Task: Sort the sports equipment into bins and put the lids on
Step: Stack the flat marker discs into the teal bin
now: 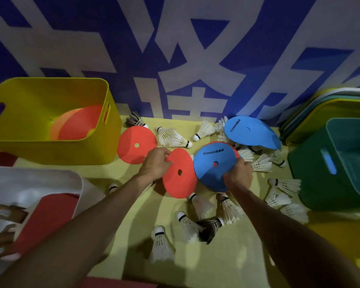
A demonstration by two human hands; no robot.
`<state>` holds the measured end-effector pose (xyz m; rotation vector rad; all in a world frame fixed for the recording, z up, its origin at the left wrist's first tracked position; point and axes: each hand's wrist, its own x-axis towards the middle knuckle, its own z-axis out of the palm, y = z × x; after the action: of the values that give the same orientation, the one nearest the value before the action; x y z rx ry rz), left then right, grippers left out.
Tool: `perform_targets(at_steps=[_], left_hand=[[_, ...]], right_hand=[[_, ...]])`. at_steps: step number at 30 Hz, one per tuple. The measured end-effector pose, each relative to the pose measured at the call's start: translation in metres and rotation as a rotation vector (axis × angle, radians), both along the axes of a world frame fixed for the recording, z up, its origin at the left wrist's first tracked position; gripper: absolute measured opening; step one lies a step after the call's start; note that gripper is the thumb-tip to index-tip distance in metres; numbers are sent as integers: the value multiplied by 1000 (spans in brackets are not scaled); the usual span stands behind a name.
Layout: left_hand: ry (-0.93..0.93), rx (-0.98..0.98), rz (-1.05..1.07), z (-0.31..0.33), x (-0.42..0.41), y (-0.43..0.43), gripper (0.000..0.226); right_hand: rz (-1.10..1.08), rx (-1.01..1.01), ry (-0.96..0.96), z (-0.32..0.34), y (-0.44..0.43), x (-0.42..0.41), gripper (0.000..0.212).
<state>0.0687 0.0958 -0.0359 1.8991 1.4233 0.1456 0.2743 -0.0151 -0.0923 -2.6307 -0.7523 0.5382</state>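
My left hand (155, 163) pinches the edge of a red flat disc (180, 173) tilted up off the yellow table (133, 235). My right hand (238, 175) grips the rim of a blue disc (214, 165) that lies over another red disc. A second red disc (136, 144) lies flat beside the yellow bin (50, 148), which holds orange and red discs. Another blue disc (252, 132) rests at the back right. White shuttlecocks (175, 138) lie scattered around the discs, and one dark shuttlecock (209, 227) lies near the front.
A white bin (79, 183) at the left holds red paddles with wooden handles. A green bin (312, 173) stands at the right. Stacked lids (312, 107) lean behind it. A blue and white banner covers the wall behind the table.
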Motion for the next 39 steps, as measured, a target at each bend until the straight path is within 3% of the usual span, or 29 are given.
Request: perform_targets(at_steps=[3,7,12,18,22,28,32,36,39], left_hand=[[-5,-52,-23,14,-2,-9,19],[-63,-26,69,37,0,-20,22],[-240,55,264,64,12,-36,22],[-409,111,284,99,58,-69,21],[-523,105,316,115,104,-95,29],[-894,-197,496,119,183,-150,38],[-939,-251,538,116,225,-180,38],[-955,-283,523,116,250,-196,40],[-932,-295,436,119,263,-205,37]], right_hand=[[180,80,74,16,-2,3,39],[393,127,94,52,1,19,43],[467,317,91,102,-3,42,33],[365,577,135,155,-24,98,29],[204,687,289,179,-54,150,32],[-46,777,448,189,-117,245,36],[-240,827,540,179,-150,295,37],[-418,778,591,152,-171,334,37],[-355,601,577,134,-174,346,38]])
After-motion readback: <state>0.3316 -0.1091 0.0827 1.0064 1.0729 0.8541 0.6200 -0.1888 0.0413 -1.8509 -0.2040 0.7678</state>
